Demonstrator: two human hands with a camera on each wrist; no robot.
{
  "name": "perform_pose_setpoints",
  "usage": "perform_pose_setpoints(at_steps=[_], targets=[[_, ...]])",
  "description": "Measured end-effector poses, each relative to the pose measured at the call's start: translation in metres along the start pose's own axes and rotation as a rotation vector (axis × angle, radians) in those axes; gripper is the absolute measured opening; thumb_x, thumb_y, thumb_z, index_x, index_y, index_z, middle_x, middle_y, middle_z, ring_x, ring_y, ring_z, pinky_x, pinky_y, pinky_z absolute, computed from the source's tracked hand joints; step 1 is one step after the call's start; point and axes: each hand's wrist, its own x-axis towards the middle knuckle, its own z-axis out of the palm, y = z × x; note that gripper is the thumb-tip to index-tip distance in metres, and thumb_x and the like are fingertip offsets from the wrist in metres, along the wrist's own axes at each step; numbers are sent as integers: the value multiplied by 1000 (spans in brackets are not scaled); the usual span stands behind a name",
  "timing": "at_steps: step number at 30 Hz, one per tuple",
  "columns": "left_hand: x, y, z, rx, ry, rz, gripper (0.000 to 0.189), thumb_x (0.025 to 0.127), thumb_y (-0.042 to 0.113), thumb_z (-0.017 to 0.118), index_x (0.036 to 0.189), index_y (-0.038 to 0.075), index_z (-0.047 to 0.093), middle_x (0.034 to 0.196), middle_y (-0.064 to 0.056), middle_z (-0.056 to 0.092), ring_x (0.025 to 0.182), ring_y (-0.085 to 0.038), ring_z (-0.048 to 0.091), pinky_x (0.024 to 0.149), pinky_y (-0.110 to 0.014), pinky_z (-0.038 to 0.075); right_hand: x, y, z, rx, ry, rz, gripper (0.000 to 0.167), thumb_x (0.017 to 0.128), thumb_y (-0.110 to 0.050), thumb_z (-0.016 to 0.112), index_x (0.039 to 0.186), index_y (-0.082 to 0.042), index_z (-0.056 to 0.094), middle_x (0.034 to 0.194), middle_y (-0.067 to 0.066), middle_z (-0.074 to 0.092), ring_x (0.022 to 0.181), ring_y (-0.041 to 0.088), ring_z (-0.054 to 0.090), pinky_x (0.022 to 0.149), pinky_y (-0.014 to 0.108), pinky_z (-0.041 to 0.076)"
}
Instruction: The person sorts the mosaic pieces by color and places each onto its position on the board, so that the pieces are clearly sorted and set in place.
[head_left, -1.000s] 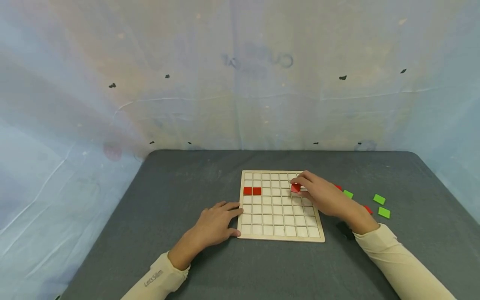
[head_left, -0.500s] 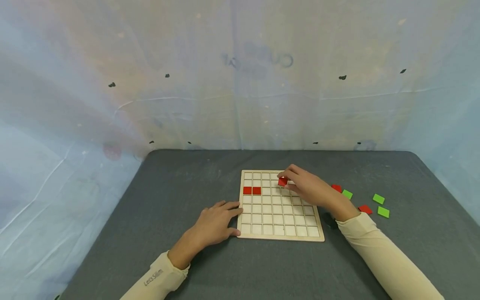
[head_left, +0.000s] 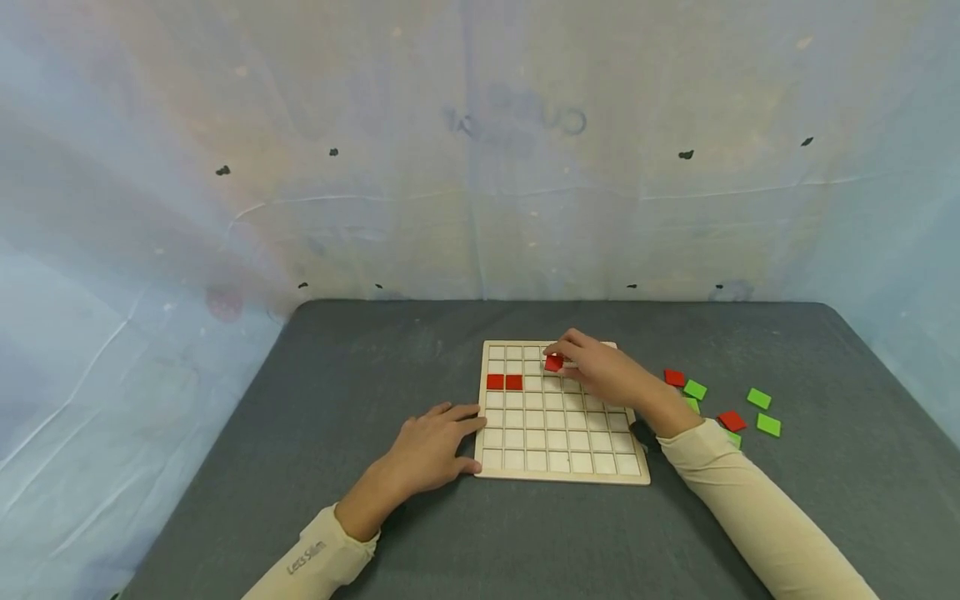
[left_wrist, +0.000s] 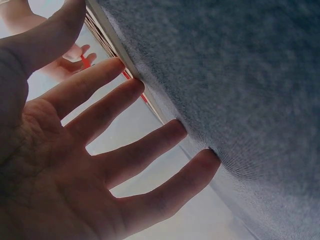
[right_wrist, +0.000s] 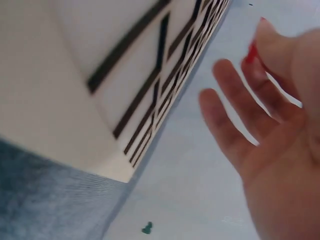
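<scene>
A light wooden grid board (head_left: 562, 479) lies on the dark grey table, its squares framed by thin raised lines. Two red square tiles (head_left: 504, 382) sit side by side in it, at the left end of one row. Above the upper middle of the board, my right hand (head_left: 603, 373) pinches another red tile (head_left: 553, 363) between thumb and fingertips. The right wrist view shows that tile edge-on at the fingertips, off the board. My left hand (head_left: 433, 446) rests at the board's left edge. In the left wrist view its spread fingers (left_wrist: 165, 137) reach the table, two of them right at the board's side.
Right of the board lie loose tiles: red ones (head_left: 732, 420) and several green ones (head_left: 768, 425), some partly hidden by the right forearm. A pale sheet (head_left: 480, 167) with dark marks hangs behind the table and along its sides.
My right hand has moved left across the board with the red tile, uncovering more of the loose tiles at the right. The left hand has stayed in place.
</scene>
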Motion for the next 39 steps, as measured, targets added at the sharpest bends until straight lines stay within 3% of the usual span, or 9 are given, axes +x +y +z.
perform_pose_setpoints(at_steps=[6, 13, 21, 31, 39], targets=[[0, 0, 1, 0, 12, 3, 64, 83, 40, 79, 140, 19, 60, 152, -3, 50, 140, -41, 45, 98, -71, 42, 2, -4, 7, -31, -18, -31, 35, 96, -18, 67, 130, -11, 62, 114, 1, 57, 88, 9, 60, 74, 27, 53], [0, 0, 2, 12, 12, -3, 64, 83, 41, 79, 140, 20, 60, 151, -3, 50, 140, -41, 45, 98, -71, 42, 9, -10, 15, -33, -56, -8, 35, 98, -23, 65, 131, -13, 61, 117, 0, 58, 91, 9, 59, 78, 29, 52], [-1, 0, 1, 5, 10, 9, 64, 83, 41, 79, 140, 19, 60, 151, -3, 50, 139, -41, 45, 97, -72, 42, 12, -17, 19, -82, -58, -49, 32, 98, -19, 65, 129, -13, 63, 114, 2, 58, 90, 10, 58, 77, 29, 51], [0, 0, 0, 29, 15, 2, 64, 83, 42, 79, 140, 19, 60, 152, -2, 50, 140, -40, 45, 97, -70, 43, 15, -17, 21, -130, -61, -92, 33, 97, -19, 66, 130, -13, 62, 121, 4, 61, 112, 21, 60, 95, 38, 52], [1, 0, 1, 29, 16, 7, 65, 82, 42, 79, 140, 19, 60, 151, -2, 51, 139, -40, 46, 96, -71, 43, 14, -17, 21, -113, -70, -84, 34, 97, -20, 66, 130, -12, 62, 125, 4, 63, 118, 23, 60, 101, 40, 50]])
